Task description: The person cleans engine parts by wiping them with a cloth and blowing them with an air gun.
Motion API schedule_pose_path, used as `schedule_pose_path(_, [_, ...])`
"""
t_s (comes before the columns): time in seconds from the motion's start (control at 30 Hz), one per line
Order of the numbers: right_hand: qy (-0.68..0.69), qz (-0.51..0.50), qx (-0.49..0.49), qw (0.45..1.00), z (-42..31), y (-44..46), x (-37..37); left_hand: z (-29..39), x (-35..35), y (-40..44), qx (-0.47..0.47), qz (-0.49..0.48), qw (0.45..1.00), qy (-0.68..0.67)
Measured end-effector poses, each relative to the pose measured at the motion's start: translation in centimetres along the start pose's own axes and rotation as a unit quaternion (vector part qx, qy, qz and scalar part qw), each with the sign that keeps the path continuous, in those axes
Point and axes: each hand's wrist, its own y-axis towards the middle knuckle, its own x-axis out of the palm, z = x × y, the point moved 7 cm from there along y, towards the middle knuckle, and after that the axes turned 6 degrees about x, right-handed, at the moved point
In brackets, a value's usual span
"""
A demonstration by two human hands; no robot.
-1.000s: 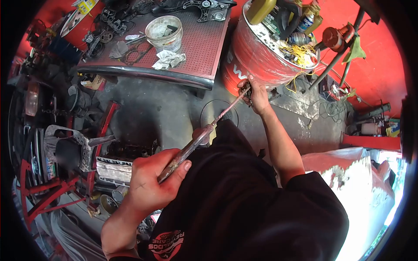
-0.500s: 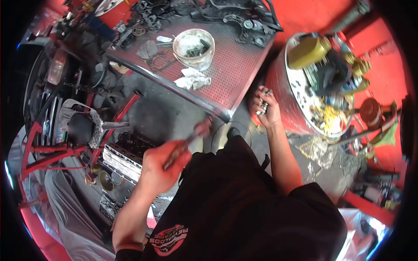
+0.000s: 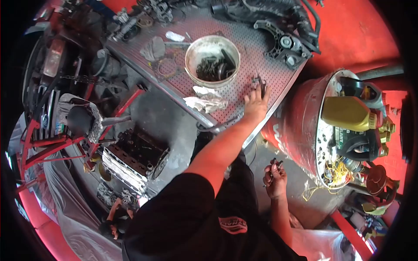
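left hand (image 3: 256,106) has moved to a dark metal piece (image 3: 260,81)

Blk jug (image 3: 355,137) reads "LANT", red drum (image 3: 300,122) "W".

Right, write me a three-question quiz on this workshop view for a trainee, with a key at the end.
1. Which hand is at the small dark metal part on the perforated table?

2. True or false: the white bucket on the table is empty.

3. Where is the gold bottle?
a) On the perforated table
b) On the floor
c) On top of the red drum

Key
1. The left hand.
2. False; dark pieces lie inside it.
3. c
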Motion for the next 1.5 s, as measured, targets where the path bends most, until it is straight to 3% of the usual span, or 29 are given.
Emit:
schedule_pose_path(0.07, [-0.012, 0.032, 0.010, 0.999, 1.1, -0.8, -0.6, -0.7, -1.3, -0.4, 0.036, -0.015, 0.999, 0.029])
schedule_pose_path(0.13, [-0.024, 0.061, 0.010, 0.998, 1.2, -0.3, 0.0, -3.9, -2.0, -3.1, -0.002, -0.172, 0.985, -0.019])
schedule_pose_path(0.27, [-0.070, 0.016, 0.013, 0.997, -1.0, 2.5, 5.9, -15.9, -4.6, -8.6, -0.042, -0.125, 0.984, 0.116])
schedule_pose_path(0.33, [-0.101, -0.011, 0.036, 0.994, -1.9, 4.1, 9.6, -18.4, -4.5, -9.4, 0.025, -0.120, 0.983, 0.135])
schedule_pose_path(0.43, [-0.103, -0.123, 0.087, 0.983, -2.7, 6.6, 15.0, -20.6, -4.1, -7.8, 0.040, -0.177, 0.982, 0.044])
schedule_pose_path(0.47, [-0.125, -0.159, 0.062, 0.977, -3.2, 7.2, 17.1, -21.1, -4.9, -7.8, -0.007, -0.128, 0.981, -0.145])
schedule_pose_path(0.5, [-0.132, -0.159, 0.078, 0.975, -3.6, 7.4, 18.3, -21.3, -7.2, -6.2, -0.054, -0.060, 0.942, -0.324])
schedule_pose_path(0.57, [-0.156, -0.171, 0.104, 0.967, -4.2, 7.9, 20.7, -19.5, -11.9, -6.8, -0.187, -0.048, 0.760, -0.621])
schedule_pose_path(0.63, [-0.155, -0.194, 0.149, 0.957, -3.7, 8.4, 21.2, -15.0, -16.8, -8.1, -0.212, -0.100, 0.671, -0.703])
schedule_pose_path(0.67, [-0.147, -0.232, 0.162, 0.948, -3.4, 8.9, 22.1, -12.6, -18.1, -8.3, -0.108, -0.075, 0.733, -0.667])
schedule_pose_path(0.7, [-0.190, -0.115, 0.125, 0.967, -3.4, 9.4, 21.8, -10.7, -20.9, -7.8, -0.026, 0.017, 0.825, -0.564])
schedule_pose_path(0.8, [-0.121, -0.262, 0.258, 0.922, -2.6, 7.8, 23.8, -10.2, -23.1, -8.5, -0.024, 0.092, 0.860, -0.501])
schedule_pose_path(0.93, [-0.125, -0.255, 0.327, 0.901, -0.7, 7.0, 23.9, -10.3, -23.2, -10.4, -0.137, 0.171, 0.868, -0.447])
schedule_pose_path(0.97, [-0.236, -0.285, 0.236, 0.899, -1.0, 6.9, 24.2, -11.1, -22.2, -11.0, -0.252, 0.142, 0.861, -0.418])
schedule_pose_path(1.0, [-0.336, -0.311, 0.139, 0.878, -1.3, 6.3, 24.2, -11.6, -21.3, -12.3, -0.366, 0.109, 0.839, -0.386])
schedule_pose_path(1.07, [-0.312, -0.324, 0.140, 0.882, -1.5, 4.4, 24.1, -12.7, -21.4, -14.8, -0.443, 0.192, 0.721, -0.497])
schedule_pose_path(1.13, [-0.282, -0.336, 0.137, 0.888, -2.2, 3.6, 23.2, -13.4, -22.2, -17.1, -0.351, 0.312, 0.568, -0.676])
schedule_pose_path(1.17, [-0.269, -0.362, 0.172, 0.876, -2.0, 3.0, 22.3, -11.7, -23.1, -17.7, -0.348, 0.318, 0.572, -0.671])
schedule_pose_path(1.23, [-0.228, -0.416, 0.257, 0.842, -0.7, 2.6, 20.6, -5.4, -24.1, -18.3, -0.325, 0.042, 0.771, -0.546])
schedule_pose_path(1.27, [-0.133, -0.434, 0.360, 0.815, 0.3, 1.9, 20.2, -2.8, -22.8, -17.8, -0.273, 0.138, 0.758, -0.576])
schedule_pose_path(1.3, [-0.164, -0.504, 0.318, 0.786, 0.7, 1.1, 20.4, -2.5, -23.0, -18.7, -0.290, 0.151, 0.783, -0.529])
schedule_pose_path(1.33, [-0.172, -0.513, 0.274, 0.795, 0.7, 0.8, 20.3, -2.6, -23.4, -19.4, -0.302, 0.164, 0.807, -0.480])
schedule_pose_path(1.37, [-0.180, -0.520, 0.229, 0.803, 0.6, -0.4, 21.0, -4.6, -22.1, -21.0, -0.347, 0.271, 0.691, -0.574])
schedule_pose_path(1.4, [-0.171, -0.462, 0.190, 0.849, -0.2, -3.9, 21.1, -4.6, -22.1, -23.2, -0.375, 0.370, 0.544, -0.652])
schedule_pose_path(1.43, [-0.195, -0.443, 0.155, 0.861, -0.4, -4.2, 21.0, -4.4, -22.3, -24.0, -0.359, 0.289, 0.561, -0.688])
schedule_pose_path(1.47, [-0.180, -0.478, 0.171, 0.843, -0.3, -4.8, 21.3, -3.5, -22.8, -24.1, -0.317, 0.291, 0.500, -0.752])
schedule_pose_path(1.5, [-0.163, -0.475, 0.174, 0.847, 0.3, -4.3, 20.9, -2.9, -22.5, -24.1, -0.283, 0.291, 0.531, -0.744])
